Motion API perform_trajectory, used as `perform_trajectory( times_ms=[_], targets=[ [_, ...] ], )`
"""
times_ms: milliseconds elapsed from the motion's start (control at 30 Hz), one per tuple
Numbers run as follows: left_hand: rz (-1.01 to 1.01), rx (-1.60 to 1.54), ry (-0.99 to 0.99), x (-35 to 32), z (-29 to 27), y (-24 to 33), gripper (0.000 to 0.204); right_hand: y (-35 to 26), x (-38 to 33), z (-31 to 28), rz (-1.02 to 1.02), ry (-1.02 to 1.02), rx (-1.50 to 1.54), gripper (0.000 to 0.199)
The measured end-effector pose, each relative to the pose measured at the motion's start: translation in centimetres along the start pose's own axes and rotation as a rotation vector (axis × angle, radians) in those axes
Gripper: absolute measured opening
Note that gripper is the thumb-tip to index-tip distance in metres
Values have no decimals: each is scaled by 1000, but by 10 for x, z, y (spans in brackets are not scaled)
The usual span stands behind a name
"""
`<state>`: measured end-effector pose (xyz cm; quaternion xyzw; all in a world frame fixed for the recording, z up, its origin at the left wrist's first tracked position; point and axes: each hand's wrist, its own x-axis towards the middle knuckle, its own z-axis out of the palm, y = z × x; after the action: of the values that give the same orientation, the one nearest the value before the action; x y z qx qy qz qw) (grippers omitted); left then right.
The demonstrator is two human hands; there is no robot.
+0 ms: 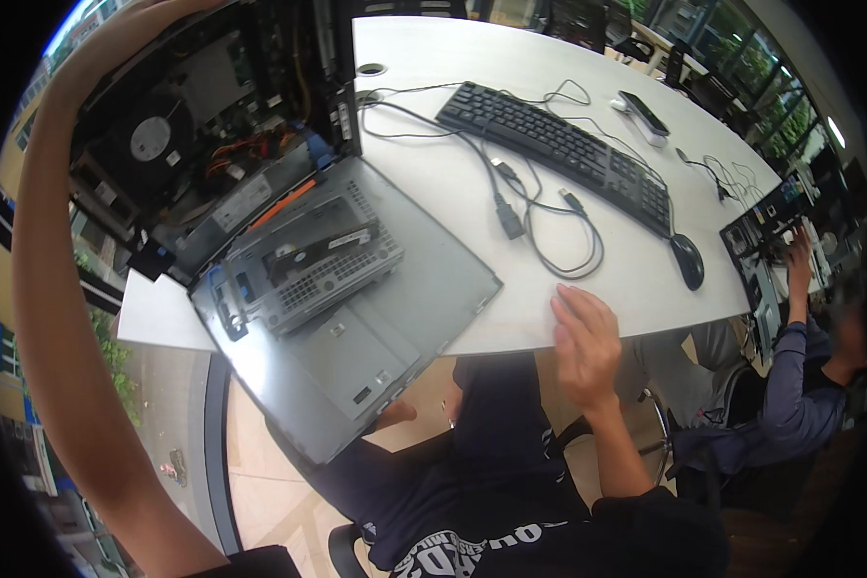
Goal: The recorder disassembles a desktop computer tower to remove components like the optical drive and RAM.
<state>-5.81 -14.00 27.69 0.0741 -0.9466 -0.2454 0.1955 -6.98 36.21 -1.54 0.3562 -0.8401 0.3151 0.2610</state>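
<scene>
An opened desktop computer case (212, 87) stands at the table's left end, its fan (151, 138), circuit board and coloured cables exposed. My left arm reaches up along its left side, and my left hand (159, 13) lies against the case's top edge; its fingers are mostly cut off by the picture's rim. A flat grey metal side panel (395, 318) leans out from the case over the table's front edge. On the panel sits a perforated metal drive cage (332, 275) with a dark labelled strip in it. My right hand (588, 342) hovers at the front edge, fingers stretched out, holding nothing.
A black keyboard (559, 149), a mouse (686, 262) and loose black cables (549, 207) lie on the white table (433, 58). Farther back is a phone on a stand (643, 114). At the right, another person's hand (798, 252) is at another opened computer (756, 226).
</scene>
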Motion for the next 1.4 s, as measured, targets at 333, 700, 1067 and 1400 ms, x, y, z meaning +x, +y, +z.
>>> perform_trajectory(
  times_ms=[333,700,1067,1400],
  targets=[
    [-84,222,-88,-16,11,43,70,-6,62,4,58,103,174,22],
    [-42,278,-33,-24,7,41,69,-26,42,36,34,15,16,13],
    [-41,243,-52,-27,11,47,62,-26,43,36,8,18,11,11],
    [-95,301,-8,-16,10,35,67,-28,42,36,8,14,7,12]
  ],
)
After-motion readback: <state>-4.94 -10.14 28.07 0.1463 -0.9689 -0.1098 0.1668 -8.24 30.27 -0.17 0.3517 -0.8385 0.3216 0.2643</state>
